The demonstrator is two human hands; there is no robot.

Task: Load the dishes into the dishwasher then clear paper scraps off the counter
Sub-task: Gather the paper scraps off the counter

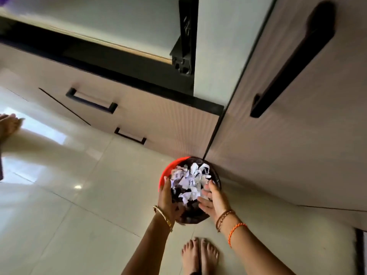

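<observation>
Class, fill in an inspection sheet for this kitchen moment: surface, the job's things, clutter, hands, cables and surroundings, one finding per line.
Surface: glossy pale tiled floor; no counter top in view.
Job's things: white paper scraps heaped in a red bin with a dark liner, standing on the floor in the cabinet corner. No dishes or dishwasher seen.
Clutter: nothing seen.
Hands: left hand and right hand are open on either side of the scraps over the bin; whether they touch the paper is unclear.
Cables: nothing seen.
Surroundings: drawers with black handles, a tall cabinet door, the person's bare feet, another bare foot at far left.
</observation>
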